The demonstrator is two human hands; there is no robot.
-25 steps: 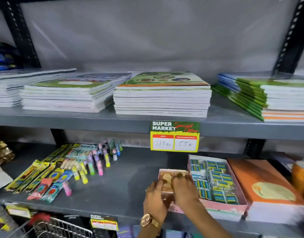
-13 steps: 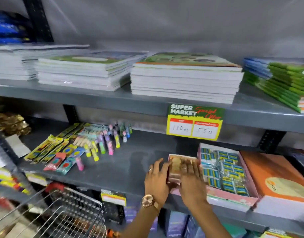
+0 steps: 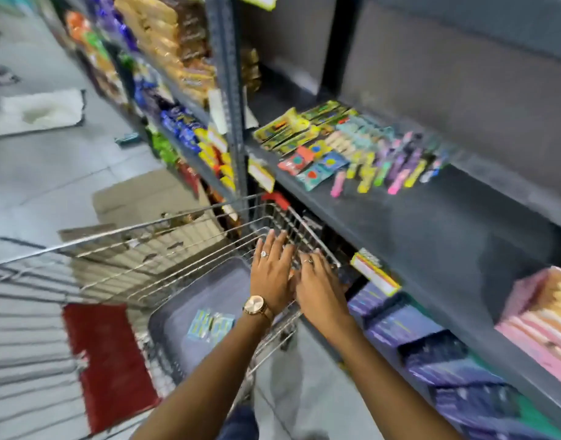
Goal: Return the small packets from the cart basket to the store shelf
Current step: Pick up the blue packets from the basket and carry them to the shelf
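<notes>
Both hands, left hand (image 3: pixel 271 270) and right hand (image 3: pixel 317 285), are hovering spread and empty over the cart basket (image 3: pixel 165 249). The person is best reaching lower for the blue packet (image 3: pixel 210 323), pinching its edges.

A bare wire cart basket (image 3: pixel 165 249) of shiny, silvery metal, with a red plastic corner piece (image 3: pixel 276 198), stands beside a store shelf (image 3: pixel 399 223) of matt, dark grey painted metal. A grey tray (image 3: pixel 209 293) with a smooth plastic look sits in the basket and holds a small packet (image 3: pixel 210 324) in glossy wrapping. A wristwatch (image 3: pixel 255 305) with a polished, gold-toned metal case is worn on one wrist. Pale floor tiles (image 3: pixel 50 166) carry a slight sheen, and a flattened sheet of matt brown cardboard (image 3: pixel 145 198) lies on them.
</notes>
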